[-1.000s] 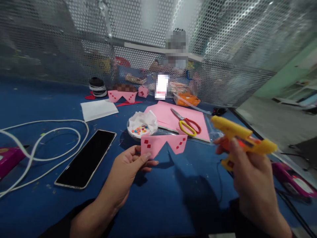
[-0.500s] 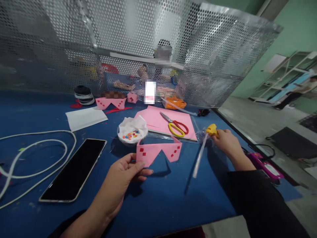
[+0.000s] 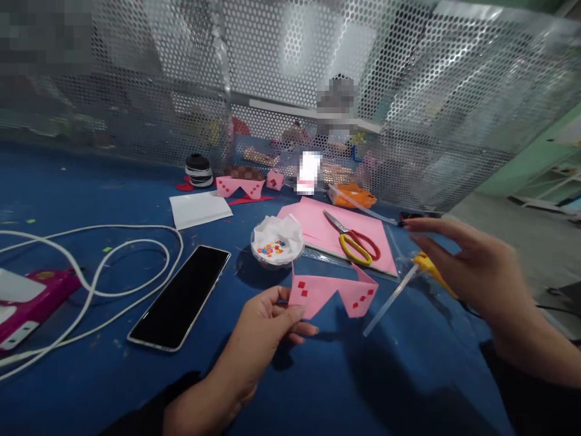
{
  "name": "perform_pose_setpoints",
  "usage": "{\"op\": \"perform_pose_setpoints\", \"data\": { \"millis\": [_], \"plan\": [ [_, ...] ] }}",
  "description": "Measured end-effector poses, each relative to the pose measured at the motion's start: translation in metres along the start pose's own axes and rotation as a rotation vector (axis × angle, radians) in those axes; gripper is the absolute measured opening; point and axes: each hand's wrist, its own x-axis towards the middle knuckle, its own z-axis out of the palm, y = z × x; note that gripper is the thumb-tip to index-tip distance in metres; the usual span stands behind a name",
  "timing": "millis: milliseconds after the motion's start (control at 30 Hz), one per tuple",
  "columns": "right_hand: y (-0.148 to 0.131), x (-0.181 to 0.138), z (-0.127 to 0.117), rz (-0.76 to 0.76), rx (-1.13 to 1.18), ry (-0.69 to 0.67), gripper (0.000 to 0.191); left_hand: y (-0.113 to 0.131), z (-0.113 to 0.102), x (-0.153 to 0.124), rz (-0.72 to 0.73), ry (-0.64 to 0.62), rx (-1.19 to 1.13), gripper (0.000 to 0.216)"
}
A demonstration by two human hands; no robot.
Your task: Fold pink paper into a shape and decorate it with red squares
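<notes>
My left hand (image 3: 265,330) pinches the left end of a folded pink paper piece (image 3: 333,292) with small red squares on it, held just above the blue table (image 3: 318,387). My right hand (image 3: 476,272) hovers at the right with fingers stretched out and nothing in it. Beneath it lies a yellow glue gun (image 3: 431,271) with a clear glue stick (image 3: 389,299) sticking out toward me. A small clear bowl (image 3: 278,245) with white tissue and coloured bits sits just behind the paper piece.
Red-and-yellow scissors (image 3: 356,241) lie on a pink sheet (image 3: 318,218). A black phone (image 3: 184,297), white cable (image 3: 91,272) and magenta device (image 3: 27,303) are at left. White paper (image 3: 200,209), more pink pieces (image 3: 240,186) and a tape roll (image 3: 198,169) sit before the perforated metal screen (image 3: 290,79).
My right hand set the yellow glue gun down on the table at the right and lifted off it, fingers spread. My left hand still holds the pink paper piece.
</notes>
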Motion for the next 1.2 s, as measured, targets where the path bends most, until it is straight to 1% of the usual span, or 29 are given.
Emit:
{"op": "perform_pose_setpoints", "data": {
  "millis": [33, 100, 133, 200, 267, 300, 400, 467, 533, 700, 900, 1200],
  "plan": [
    [-0.02, 0.009, 0.004, -0.118, 0.124, -0.018, 0.016, -0.002, -0.001, 0.001, -0.002, -0.008, -0.005, 0.021],
    [-0.059, 0.029, 0.019, -0.382, 0.284, -0.166, 0.015, -0.006, -0.002, 0.004, 0.004, -0.024, -0.022, 0.023],
    [-0.077, 0.04, 0.03, -0.509, 0.32, -0.248, 0.016, -0.008, -0.003, 0.005, 0.011, -0.024, -0.033, 0.024],
    [-0.106, 0.058, 0.056, -0.69, 0.286, -0.377, 0.017, -0.011, -0.004, 0.007, 0.013, -0.017, -0.037, 0.025],
    [-0.126, 0.072, 0.085, -0.808, 0.176, -0.55, 0.019, -0.014, -0.005, 0.008, 0.003, -0.007, -0.018, 0.024],
    [-0.133, 0.076, 0.099, -0.841, 0.152, -0.602, 0.019, -0.015, -0.005, 0.008, -0.007, -0.01, -0.004, 0.023],
    [-0.142, 0.083, 0.131, -0.889, 0.116, -0.696, 0.018, -0.016, -0.005, 0.009, -0.033, -0.034, 0.009, 0.019],
    [-0.141, 0.083, 0.144, -0.905, 0.093, -0.726, 0.018, -0.017, -0.005, 0.009, -0.05, -0.055, 0.001, 0.018],
    [-0.139, 0.082, 0.15, -0.916, 0.068, -0.74, 0.02, -0.018, -0.006, 0.009, -0.069, -0.077, -0.008, 0.019],
    [-0.134, 0.078, 0.156, -0.941, 0.029, -0.751, 0.023, -0.019, -0.007, 0.008, -0.11, -0.109, -0.029, 0.019],
    [-0.137, 0.073, 0.161, -0.978, 0.006, -0.736, 0.024, -0.016, -0.006, 0.007, -0.126, -0.115, -0.007, 0.021],
    [-0.139, 0.072, 0.164, -1.041, -0.019, -0.725, 0.023, -0.014, -0.005, 0.006, -0.119, -0.125, -0.02, 0.019]
  ]
}}
